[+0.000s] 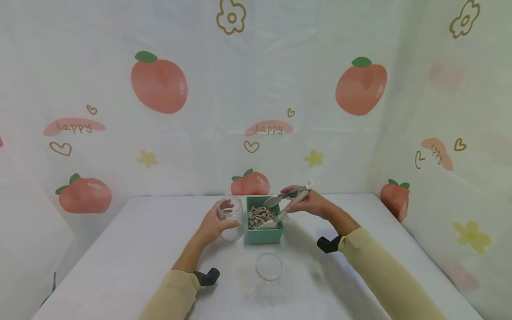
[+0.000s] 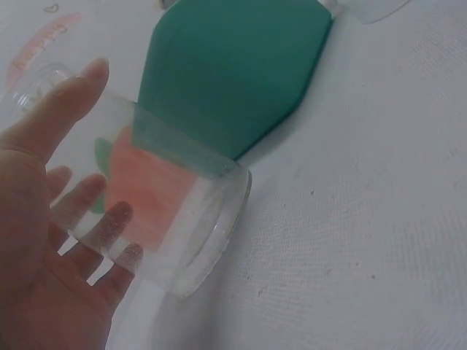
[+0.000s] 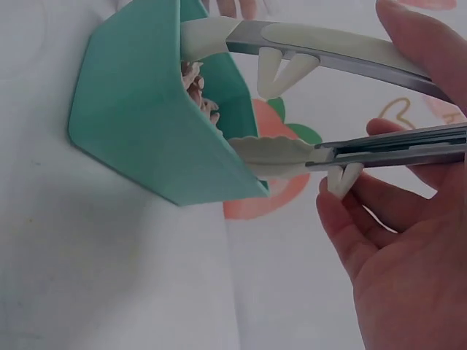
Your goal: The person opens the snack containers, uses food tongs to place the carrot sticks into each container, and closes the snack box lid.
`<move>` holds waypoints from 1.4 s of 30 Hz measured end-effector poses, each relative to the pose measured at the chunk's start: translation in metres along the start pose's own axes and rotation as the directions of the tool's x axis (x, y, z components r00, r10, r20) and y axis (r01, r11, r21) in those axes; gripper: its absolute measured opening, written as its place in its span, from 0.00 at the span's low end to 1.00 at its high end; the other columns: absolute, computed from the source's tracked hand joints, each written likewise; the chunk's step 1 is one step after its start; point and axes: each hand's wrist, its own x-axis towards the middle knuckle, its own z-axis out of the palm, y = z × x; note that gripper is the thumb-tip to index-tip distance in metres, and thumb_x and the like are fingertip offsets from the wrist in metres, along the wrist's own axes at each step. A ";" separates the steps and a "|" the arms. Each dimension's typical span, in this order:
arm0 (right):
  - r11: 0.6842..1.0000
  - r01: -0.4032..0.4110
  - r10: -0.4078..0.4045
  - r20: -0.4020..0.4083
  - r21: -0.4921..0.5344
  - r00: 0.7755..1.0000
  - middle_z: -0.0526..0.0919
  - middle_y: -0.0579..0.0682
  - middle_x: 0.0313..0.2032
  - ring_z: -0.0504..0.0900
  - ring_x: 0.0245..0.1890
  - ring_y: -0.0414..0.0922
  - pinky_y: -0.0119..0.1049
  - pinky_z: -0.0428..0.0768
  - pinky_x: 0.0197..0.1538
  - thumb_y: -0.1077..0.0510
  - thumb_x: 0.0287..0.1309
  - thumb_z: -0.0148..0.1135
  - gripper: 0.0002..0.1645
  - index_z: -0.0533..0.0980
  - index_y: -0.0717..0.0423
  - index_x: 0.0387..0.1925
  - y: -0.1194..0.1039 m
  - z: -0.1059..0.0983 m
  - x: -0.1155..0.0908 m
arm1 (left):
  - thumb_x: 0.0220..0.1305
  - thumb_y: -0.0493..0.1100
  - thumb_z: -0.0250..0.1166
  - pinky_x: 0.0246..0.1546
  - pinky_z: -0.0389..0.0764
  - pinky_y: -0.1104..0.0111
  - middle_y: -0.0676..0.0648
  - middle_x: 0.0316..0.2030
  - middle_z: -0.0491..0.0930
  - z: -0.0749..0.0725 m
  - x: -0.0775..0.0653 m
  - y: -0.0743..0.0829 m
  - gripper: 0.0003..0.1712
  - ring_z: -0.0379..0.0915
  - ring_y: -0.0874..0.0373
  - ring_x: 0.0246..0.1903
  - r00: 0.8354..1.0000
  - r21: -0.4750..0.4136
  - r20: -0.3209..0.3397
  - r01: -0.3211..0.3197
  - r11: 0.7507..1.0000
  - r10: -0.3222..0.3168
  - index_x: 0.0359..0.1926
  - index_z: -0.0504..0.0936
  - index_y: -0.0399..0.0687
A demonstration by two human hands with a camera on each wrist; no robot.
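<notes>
My left hand (image 1: 213,223) holds a clear plastic jar (image 1: 231,227), thumb on one side and fingers round the other; its mouth has no lid on it. In the left wrist view the jar (image 2: 182,219) looks see-through, with nothing visible inside. Beside it stands a green box (image 1: 265,237) filled with greyish-brown twisted pieces (image 1: 260,216). My right hand (image 1: 310,203) grips white-and-grey tongs (image 1: 294,205). The tongs' arms are spread, and their white tips reach into the box, as the right wrist view shows with the lower tip (image 3: 273,152) at the rim.
A clear round lid (image 1: 270,266) lies on the white table (image 1: 120,258) in front of the box. Behind the table hangs a white curtain (image 1: 208,89) printed with peaches and hearts. Another curtain side (image 1: 452,178) borders the table on the right.
</notes>
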 end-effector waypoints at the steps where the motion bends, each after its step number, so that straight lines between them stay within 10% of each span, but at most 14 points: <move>1: 1.000 0.004 -0.004 -0.007 -0.011 1.000 0.79 0.58 0.53 0.78 0.52 0.54 0.48 0.75 0.54 0.56 0.53 0.71 0.36 0.70 0.61 0.62 0.000 0.000 0.000 | 0.50 0.42 0.77 0.63 0.62 0.47 0.39 0.62 0.71 0.000 0.000 0.000 0.47 0.65 0.42 0.62 1.000 -0.003 -0.001 0.000 1.000 0.000 0.68 0.63 0.43; 7: 0.991 0.053 -0.061 -0.066 -0.121 0.996 0.82 0.56 0.49 0.80 0.47 0.52 0.44 0.78 0.48 0.57 0.51 0.73 0.33 0.74 0.63 0.59 -0.006 0.002 -0.001 | 0.53 0.37 0.74 0.64 0.61 0.46 0.33 0.63 0.68 -0.004 -0.008 0.020 0.46 0.62 0.37 0.63 1.000 -0.005 0.021 0.009 1.000 -0.009 0.69 0.60 0.36; 14: 0.984 0.133 -0.148 -0.132 -0.117 0.980 0.83 0.62 0.45 0.81 0.40 0.49 0.42 0.79 0.44 0.63 0.51 0.72 0.29 0.75 0.70 0.55 0.001 0.004 0.002 | 0.49 0.41 0.77 0.62 0.64 0.47 0.39 0.62 0.71 -0.001 0.000 -0.002 0.47 0.65 0.42 0.62 1.000 -0.017 0.007 0.002 1.000 -0.002 0.68 0.62 0.44; 29: 0.960 0.217 -0.235 -0.083 -0.176 0.969 0.82 0.58 0.41 0.79 0.33 0.45 0.37 0.79 0.35 0.66 0.53 0.69 0.24 0.75 0.70 0.52 0.007 0.015 -0.002 | 0.49 0.42 0.78 0.63 0.64 0.48 0.42 0.61 0.73 0.000 -0.001 -0.001 0.47 0.66 0.45 0.61 1.000 0.013 -0.013 0.007 1.000 -0.007 0.68 0.64 0.45; 42: 0.969 0.193 -0.223 -0.203 -0.154 0.954 0.84 0.61 0.39 0.81 0.33 0.45 0.36 0.80 0.35 0.60 0.55 0.70 0.18 0.80 0.64 0.46 0.009 0.015 -0.008 | 0.49 0.40 0.77 0.62 0.63 0.47 0.37 0.61 0.72 -0.001 0.000 -0.002 0.46 0.66 0.41 0.61 1.000 -0.023 0.002 -0.010 1.000 0.010 0.68 0.64 0.42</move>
